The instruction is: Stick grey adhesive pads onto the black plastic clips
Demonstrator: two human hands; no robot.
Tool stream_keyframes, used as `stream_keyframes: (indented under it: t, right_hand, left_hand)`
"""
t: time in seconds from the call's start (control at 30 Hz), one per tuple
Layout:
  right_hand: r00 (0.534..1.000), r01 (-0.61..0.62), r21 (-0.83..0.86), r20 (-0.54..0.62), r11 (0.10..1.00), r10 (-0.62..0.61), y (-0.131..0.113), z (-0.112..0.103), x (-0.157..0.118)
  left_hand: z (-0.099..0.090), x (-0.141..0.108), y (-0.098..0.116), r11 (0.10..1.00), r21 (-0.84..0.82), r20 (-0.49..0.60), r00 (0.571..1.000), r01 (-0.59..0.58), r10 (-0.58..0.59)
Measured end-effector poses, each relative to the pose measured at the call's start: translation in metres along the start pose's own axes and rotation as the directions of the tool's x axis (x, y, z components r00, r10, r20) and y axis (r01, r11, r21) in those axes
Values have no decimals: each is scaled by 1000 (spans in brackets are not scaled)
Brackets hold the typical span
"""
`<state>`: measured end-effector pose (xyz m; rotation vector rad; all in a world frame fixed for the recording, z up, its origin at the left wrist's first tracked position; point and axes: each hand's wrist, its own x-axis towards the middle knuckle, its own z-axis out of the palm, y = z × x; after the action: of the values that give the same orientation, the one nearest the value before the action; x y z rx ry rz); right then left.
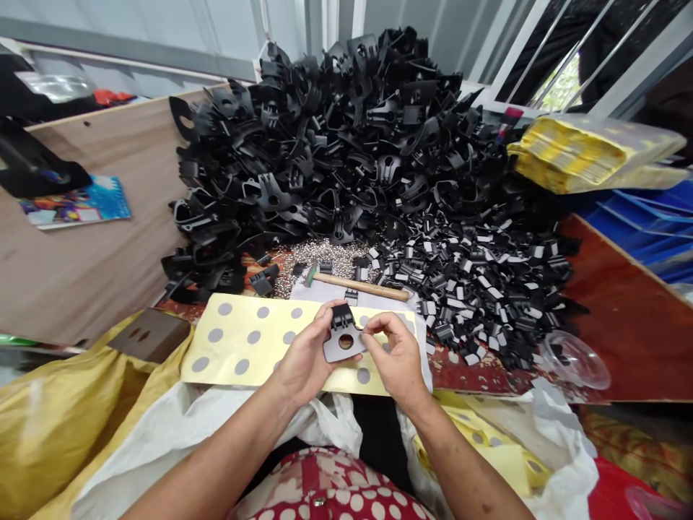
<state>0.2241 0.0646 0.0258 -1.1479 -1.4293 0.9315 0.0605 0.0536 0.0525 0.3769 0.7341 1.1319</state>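
My left hand (311, 350) is closed around a dark plastic clip piece (336, 352) with a round hole and a hinge-like block at its top. At the right edge of the piece, the thumb and forefinger of my right hand (398, 354) are pinched together. Whether something small is between those fingertips is hidden. Under both hands lies a yellow sheet (227, 350) with rows of grey round dots. A hammer (362, 285) with a wooden handle lies just beyond the hands, on a white sheet.
Black plastic clip parts (336, 152) form a high heap at the back. Small black-and-grey pieces (487, 289) spread to the right, beside shiny metal bits (325, 260). A clear plastic bowl (577, 361) sits front right. Folded yellow sheets (574, 155) lie back right; a brown block (151, 334) is at left.
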Motion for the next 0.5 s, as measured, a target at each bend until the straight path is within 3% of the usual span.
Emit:
stream_keyframes:
  t: [0.23,0.5]
  right_hand:
    - [1000,4,-35,-3,999,-4,-5,2,-1]
    - [1000,-15,37,-6,999,15,5,5,-2]
  left_hand:
    - [-3,-3,-1,1000,-10,14,1000,-7,7]
    - [-7,-4,-1,1000,-16,31,1000,2,-2]
